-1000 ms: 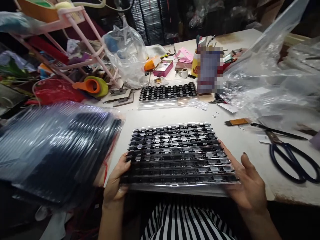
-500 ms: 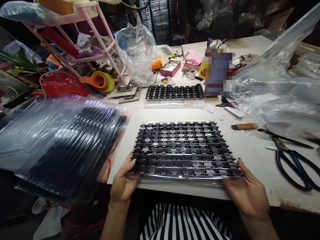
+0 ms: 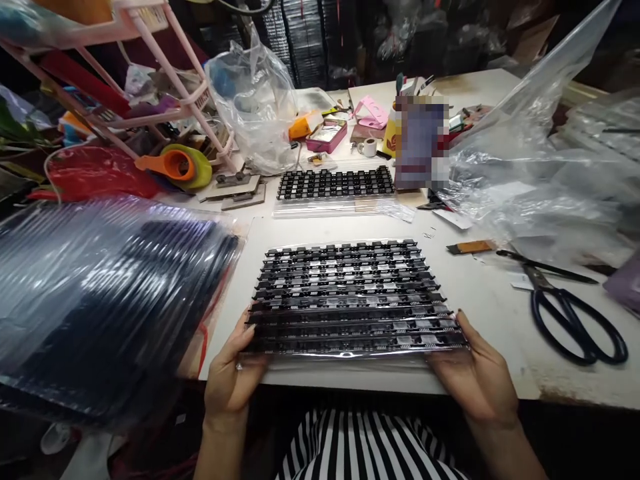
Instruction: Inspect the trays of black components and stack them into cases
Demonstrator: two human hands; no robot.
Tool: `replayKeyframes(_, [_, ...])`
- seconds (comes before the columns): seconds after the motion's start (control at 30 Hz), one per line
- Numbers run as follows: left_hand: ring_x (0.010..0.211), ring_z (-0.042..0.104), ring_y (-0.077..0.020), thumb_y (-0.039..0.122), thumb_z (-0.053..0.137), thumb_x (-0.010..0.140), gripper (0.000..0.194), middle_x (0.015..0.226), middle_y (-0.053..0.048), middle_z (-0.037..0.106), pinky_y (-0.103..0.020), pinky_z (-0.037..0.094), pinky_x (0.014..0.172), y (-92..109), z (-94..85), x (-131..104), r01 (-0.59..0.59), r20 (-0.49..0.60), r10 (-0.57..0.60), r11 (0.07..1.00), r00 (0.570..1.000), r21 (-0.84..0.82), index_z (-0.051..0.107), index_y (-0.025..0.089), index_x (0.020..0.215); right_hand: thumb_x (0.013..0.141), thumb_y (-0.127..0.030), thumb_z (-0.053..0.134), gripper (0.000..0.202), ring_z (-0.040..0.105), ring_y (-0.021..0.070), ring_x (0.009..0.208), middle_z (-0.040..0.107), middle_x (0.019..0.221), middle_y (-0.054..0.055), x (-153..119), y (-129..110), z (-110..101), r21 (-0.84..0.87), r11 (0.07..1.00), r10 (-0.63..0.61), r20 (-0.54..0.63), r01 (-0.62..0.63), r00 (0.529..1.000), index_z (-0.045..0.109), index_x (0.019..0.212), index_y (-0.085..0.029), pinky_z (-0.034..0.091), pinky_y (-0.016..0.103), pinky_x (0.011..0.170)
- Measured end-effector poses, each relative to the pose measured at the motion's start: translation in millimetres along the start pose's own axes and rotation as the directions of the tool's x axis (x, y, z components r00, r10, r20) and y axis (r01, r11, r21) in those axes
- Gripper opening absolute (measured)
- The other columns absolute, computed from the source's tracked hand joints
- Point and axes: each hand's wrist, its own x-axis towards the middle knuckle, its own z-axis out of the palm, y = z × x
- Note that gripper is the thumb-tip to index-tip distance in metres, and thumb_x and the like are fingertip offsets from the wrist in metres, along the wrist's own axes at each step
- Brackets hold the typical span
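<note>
A clear plastic tray (image 3: pixel 345 353) filled with rows of small black parts with pale pins lies in front of me at the table's near edge. My left hand (image 3: pixel 235 367) grips its near left corner, thumb on top and fingers underneath. At the near right corner my right hand (image 3: pixel 475 367) holds it the same way, its fingers partly hidden below. Farther back on the table rests a second batch of black parts (image 3: pixel 335 183) in a clear tray.
Left stands a large stack of plastic-wrapped dark trays (image 3: pixel 110 293), overhanging the edge. Scissors (image 3: pixel 575 327) and a box cutter (image 3: pixel 470 247) lie at right. Behind are a pink rack (image 3: pixel 193 100), an orange scoop (image 3: pixel 173 165) and crumpled clear plastic bags (image 3: pixel 525 180).
The view has turned slightly to the right, so everything sits a little farther left. Both hands keep their hold on the tray, which has hardly moved on the table.
</note>
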Motion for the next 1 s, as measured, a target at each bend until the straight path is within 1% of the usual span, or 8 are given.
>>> replayKeyframes(0.2, [0.105, 0.063, -0.018, 0.005, 0.038, 0.084, 0.06, 0.12, -0.003, 0.066, -0.033, 0.045, 0.098, 2, -1.6, 3, 0.001, -0.043, -0.002, 0.999, 0.999, -0.037, 0.04, 0.029, 0.14, 0.09, -0.027, 0.052, 0.024, 0.061, 0.0186, 0.109, 0.07, 0.111, 0.001, 1, 1, 4, 0.003, 0.999, -0.045, 0.12, 0.045, 0.992, 0.069, 0.108, -0.024, 0.042, 0.042, 0.105])
replayKeyframes(0.4, [0.094, 0.068, -0.016, 0.011, 0.042, 0.086, 0.054, 0.111, 0.001, 0.07, -0.027, 0.054, 0.084, 3, 9.0, 3, -0.006, -0.261, 0.017, 0.999, 0.965, 0.042, 0.044, 0.031, 0.136, 0.092, -0.027, 0.053, 0.029, 0.057, 0.0163, 0.115, 0.063, 0.125, 0.0, 4, -1, 1, -0.075, 0.98, -0.156, 0.264, 0.182, 0.952, 0.064, 0.118, -0.026, 0.039, 0.037, 0.106])
replayKeyframes(0.6, [0.083, 0.07, -0.0152, 0.017, 0.047, 0.087, 0.044, 0.098, 0.004, 0.074, -0.026, 0.057, 0.078, 3, 17.8, 6, 0.007, -0.424, 0.044, 0.993, 0.905, 0.117, 0.052, 0.031, 0.128, 0.094, -0.028, 0.047, 0.037, 0.055, 0.018, 0.118, 0.054, 0.136, 0.002, 1, -12, -8, -0.134, 0.988, -0.026, 0.352, 0.078, 0.936, 0.054, 0.13, -0.026, 0.041, 0.036, 0.102])
replayKeyframes(0.67, [0.083, 0.07, -0.015, 0.019, 0.049, 0.086, 0.043, 0.101, 0.004, 0.073, -0.025, 0.057, 0.077, 4, 18.8, 5, 0.0, -0.416, 0.062, 0.989, 0.907, 0.147, 0.053, 0.032, 0.127, 0.095, -0.027, 0.045, 0.038, 0.054, 0.0181, 0.118, 0.054, 0.136, 0.001, 0, -13, -8, -0.115, 0.993, 0.008, 0.389, 0.04, 0.921, 0.051, 0.133, -0.027, 0.042, 0.037, 0.101])
replayKeyframes(0.77, [0.095, 0.067, -0.0158, 0.029, 0.053, 0.086, 0.043, 0.114, 0.004, 0.068, -0.023, 0.057, 0.078, 2, 20.1, 0, -0.047, -0.3, 0.1, 0.983, 0.949, 0.179, 0.052, 0.035, 0.128, 0.096, -0.025, 0.042, 0.039, 0.053, 0.0182, 0.119, 0.055, 0.135, 0.0, -1, -12, -7, -0.063, 0.998, 0.014, 0.435, 0.014, 0.9, 0.05, 0.133, -0.029, 0.039, 0.039, 0.104])
replayKeyframes(0.83, [0.106, 0.063, -0.0169, 0.038, 0.055, 0.085, 0.044, 0.122, 0.004, 0.064, -0.022, 0.056, 0.082, -3, 22.9, -4, -0.125, -0.202, 0.155, 0.98, 0.967, 0.156, 0.051, 0.035, 0.129, 0.096, -0.025, 0.042, 0.038, 0.053, 0.0181, 0.12, 0.056, 0.135, 0.0, -1, -11, -7, -0.047, 0.999, 0.011, 0.443, 0.011, 0.896, 0.051, 0.132, -0.03, 0.037, 0.04, 0.105])
replayKeyframes(0.9, [0.115, 0.057, -0.0183, 0.04, 0.055, 0.085, 0.045, 0.127, 0.005, 0.061, -0.024, 0.053, 0.088, -9, 27.7, -8, -0.207, -0.145, 0.224, 0.971, 0.964, 0.123, 0.051, 0.034, 0.13, 0.095, -0.026, 0.044, 0.038, 0.052, 0.018, 0.12, 0.056, 0.135, 0.0, 1, -9, -7, -0.052, 0.998, 0.0, 0.437, 0.025, 0.9, 0.053, 0.131, -0.029, 0.036, 0.04, 0.106])
replayKeyframes(1.0, [0.119, 0.054, -0.019, 0.032, 0.053, 0.087, 0.042, 0.128, 0.004, 0.06, -0.028, 0.05, 0.095, -16, 34.5, -10, -0.228, -0.176, 0.242, 0.969, 0.954, 0.094, 0.052, 0.033, 0.129, 0.093, -0.026, 0.049, 0.037, 0.052, 0.0177, 0.121, 0.054, 0.137, 0.001, 3, -7, -7, -0.07, 0.995, -0.031, 0.411, 0.065, 0.911, 0.055, 0.129, -0.028, 0.035, 0.038, 0.108])
